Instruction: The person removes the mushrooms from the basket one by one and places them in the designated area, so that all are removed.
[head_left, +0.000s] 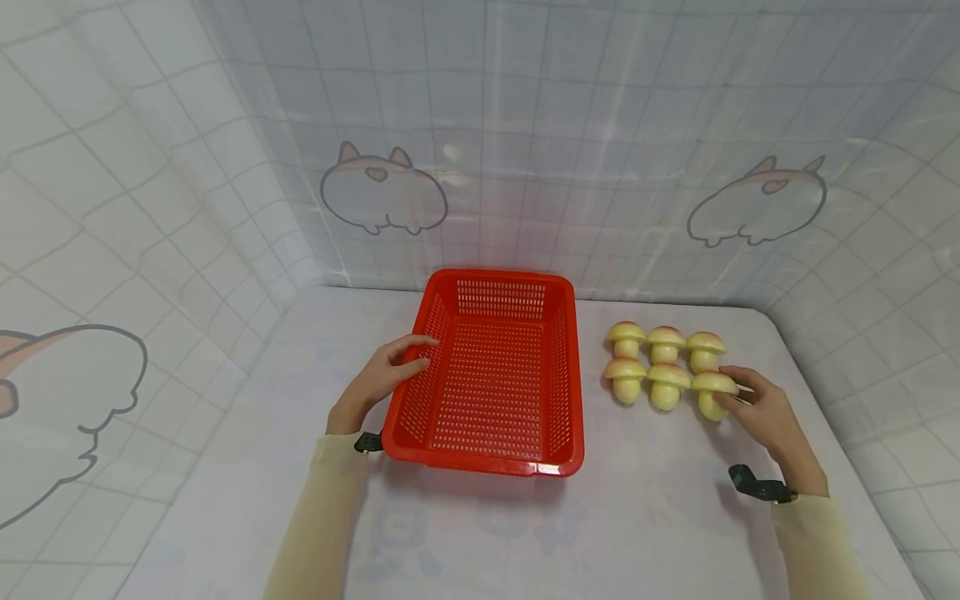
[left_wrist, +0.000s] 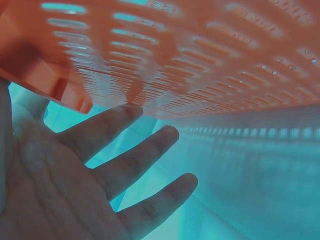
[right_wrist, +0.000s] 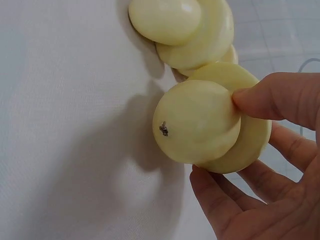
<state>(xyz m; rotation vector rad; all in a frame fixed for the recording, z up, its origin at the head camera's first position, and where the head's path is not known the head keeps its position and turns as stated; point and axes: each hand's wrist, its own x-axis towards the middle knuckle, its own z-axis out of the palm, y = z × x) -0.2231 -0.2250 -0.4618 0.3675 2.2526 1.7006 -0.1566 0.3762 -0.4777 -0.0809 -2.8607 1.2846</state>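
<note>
A red plastic basket [head_left: 487, 462] with slotted walls stands at the table's middle, nothing in it. My left hand [head_left: 384, 371] rests at its left rim, thumb and one finger reaching over the edge. In the left wrist view, the other fingers [left_wrist: 137, 162] extend loosely beside the basket's outer wall [left_wrist: 200, 65]. On the right, my right hand [head_left: 765, 412] pinches a toy mushroom [head_left: 708, 400], the front-right one of a group. The right wrist view shows my thumb against this yellow mushroom [right_wrist: 195, 122], fingers around its far side, and a dark mark on its stem end.
Several more toy mushrooms with reddish caps, such as the front-left one [head_left: 626, 379], stand in two short rows left of my right hand. White tiled-pattern sheeting [head_left: 495, 167] rises behind the table [head_left: 637, 508] and along both sides.
</note>
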